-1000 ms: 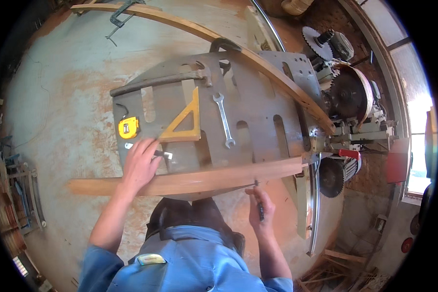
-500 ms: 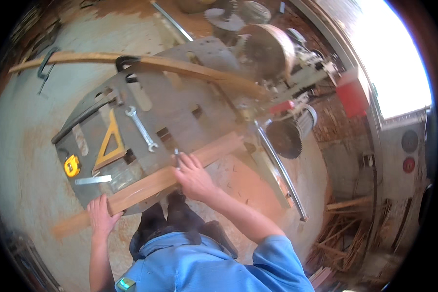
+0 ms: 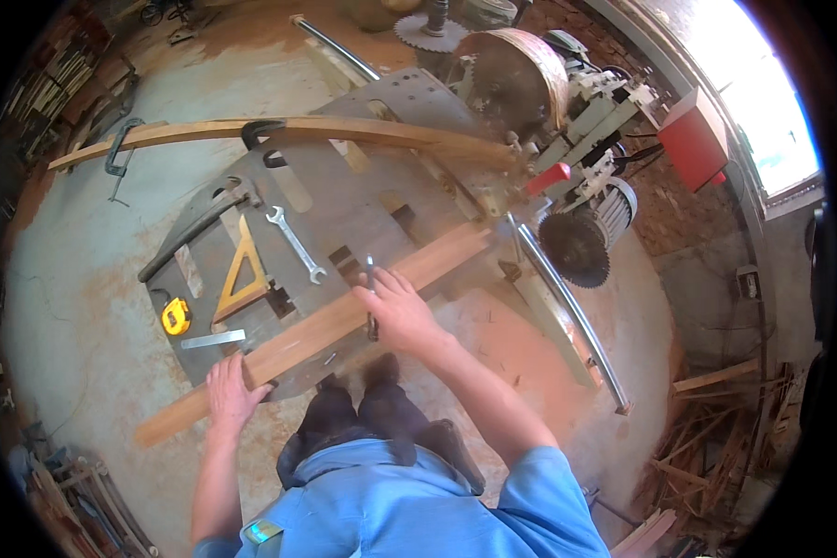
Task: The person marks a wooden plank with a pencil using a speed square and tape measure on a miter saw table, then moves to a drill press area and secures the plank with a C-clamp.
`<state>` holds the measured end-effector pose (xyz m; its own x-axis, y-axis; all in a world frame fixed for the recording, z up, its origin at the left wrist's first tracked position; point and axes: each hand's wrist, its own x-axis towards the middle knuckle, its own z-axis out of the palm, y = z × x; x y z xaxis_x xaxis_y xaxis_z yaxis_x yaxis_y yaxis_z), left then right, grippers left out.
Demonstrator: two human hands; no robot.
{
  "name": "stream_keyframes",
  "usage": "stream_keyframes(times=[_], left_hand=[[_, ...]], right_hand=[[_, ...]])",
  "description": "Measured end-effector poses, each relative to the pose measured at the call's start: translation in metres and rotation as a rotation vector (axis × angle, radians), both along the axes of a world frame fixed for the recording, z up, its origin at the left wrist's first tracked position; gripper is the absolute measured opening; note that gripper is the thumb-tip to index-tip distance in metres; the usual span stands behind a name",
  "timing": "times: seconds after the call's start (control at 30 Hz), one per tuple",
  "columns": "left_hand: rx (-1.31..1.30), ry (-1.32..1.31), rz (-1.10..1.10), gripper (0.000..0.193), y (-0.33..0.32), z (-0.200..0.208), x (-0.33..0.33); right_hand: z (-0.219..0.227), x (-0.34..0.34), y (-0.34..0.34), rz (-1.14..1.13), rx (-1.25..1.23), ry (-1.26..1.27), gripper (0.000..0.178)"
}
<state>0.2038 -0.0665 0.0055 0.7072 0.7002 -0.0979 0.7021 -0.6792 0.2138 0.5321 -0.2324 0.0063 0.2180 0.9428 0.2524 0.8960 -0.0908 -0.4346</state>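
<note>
A long wooden board (image 3: 316, 318) lies slantwise across the near side of the grey metal table, its left end sticking out past the edge. My left hand (image 3: 232, 392) grips the board near that end, fingers over the top and thumb at the near edge. Farther right, my right hand (image 3: 402, 314) rests on the board, closed around a slim dark pen-like tool (image 3: 371, 325) with a shiny upper end. Beyond the left hand lie a short metal strip (image 3: 214, 338), a yellow tape measure (image 3: 176, 316) and a yellow set square (image 3: 242, 270).
A wrench (image 3: 296, 245) and a hammer (image 3: 195, 228) lie on the metal table (image 3: 335, 209). A clamped wooden strip (image 3: 344, 129) crosses its far side. Toothed saw blades (image 3: 574, 251) and a metal rail (image 3: 572, 312) stand at the right. Scrap wood (image 3: 697, 456) is piled lower right.
The whole view has shifted, so the table and both hands appear farther right. Both hands keep their places on the board, and the pen-like tool stays in my right hand.
</note>
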Motion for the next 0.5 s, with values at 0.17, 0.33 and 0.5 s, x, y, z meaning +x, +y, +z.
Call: stream_keyframes(times=[0.17,0.33,0.5], left_hand=[[-0.176,-0.135,0.014,0.065,0.025,0.009,-0.008],[-0.134,-0.257,-0.267,0.047,0.058,0.012,0.041],[-0.143,-0.319,-0.504,0.042,0.070,0.001,0.074]], right_hand=[[0.001,-0.049,-0.057,-0.307,-0.021,0.411,0.041],[-0.059,-0.132,-0.189,-0.895,-0.103,0.541,0.027],[-0.056,-0.267,-0.295,-1.480,-0.363,0.653,0.029]])
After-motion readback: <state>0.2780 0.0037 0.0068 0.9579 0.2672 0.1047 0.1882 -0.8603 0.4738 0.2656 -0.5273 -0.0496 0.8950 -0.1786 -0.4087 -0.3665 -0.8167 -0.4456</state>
